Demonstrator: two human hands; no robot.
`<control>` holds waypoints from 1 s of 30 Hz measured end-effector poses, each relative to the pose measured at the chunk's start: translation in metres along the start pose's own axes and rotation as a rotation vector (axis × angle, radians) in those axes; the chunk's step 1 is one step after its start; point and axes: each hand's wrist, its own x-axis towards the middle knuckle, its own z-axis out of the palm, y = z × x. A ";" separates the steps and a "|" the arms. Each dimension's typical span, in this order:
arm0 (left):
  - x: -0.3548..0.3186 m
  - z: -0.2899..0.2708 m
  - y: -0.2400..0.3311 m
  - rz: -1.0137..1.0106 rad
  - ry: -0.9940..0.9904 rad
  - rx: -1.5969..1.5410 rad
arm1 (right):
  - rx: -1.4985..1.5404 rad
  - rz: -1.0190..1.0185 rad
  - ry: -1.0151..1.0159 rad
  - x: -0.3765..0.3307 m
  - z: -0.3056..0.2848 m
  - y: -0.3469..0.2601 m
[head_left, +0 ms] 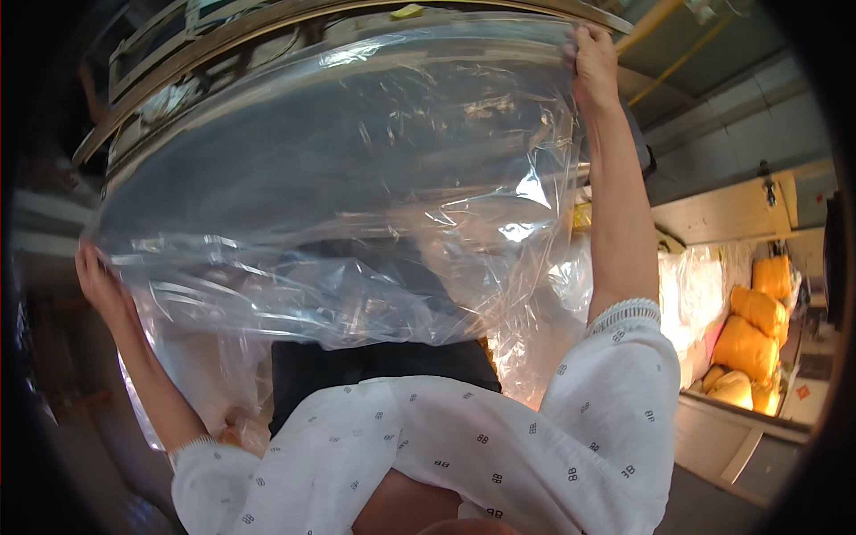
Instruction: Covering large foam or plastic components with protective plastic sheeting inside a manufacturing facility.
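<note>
A wide sheet of clear plastic film [348, 152] stretches between my two arms, and dark surfaces show through it. Up at the far right, my right hand [595, 64] is closed on the film's corner, beside a long wooden edge. Lower and out to the left, my left hand [101, 278] pinches the film's left edge; its fingertips are partly hidden. Between the hands the near part of the film sags in shiny folds over my dark trousers [374, 370]. More crumpled film hangs down on both sides of my legs.
A curved-looking wooden rail [214, 45] runs along the far side, with a small yellow piece [407, 12] on it. At the right, several orange bundles [747, 348] are stacked near bright plastic wrapping [691, 290]. A wooden board [722, 209] stands behind them.
</note>
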 end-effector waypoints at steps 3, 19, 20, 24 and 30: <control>0.039 0.030 -0.049 0.274 0.004 0.528 | -0.516 -0.220 0.117 -0.015 0.011 0.043; 0.124 0.105 -0.095 0.143 -0.067 0.549 | -0.932 -0.232 0.173 0.029 0.016 0.082; 0.126 0.102 -0.094 0.171 -0.011 0.635 | -0.953 -0.277 0.256 0.025 0.022 0.078; 0.141 0.076 -0.112 0.204 0.056 0.685 | -0.968 -0.270 0.238 0.026 0.021 0.082; 0.123 0.084 -0.096 0.032 -0.054 0.452 | -0.862 -0.209 0.290 0.036 0.005 0.083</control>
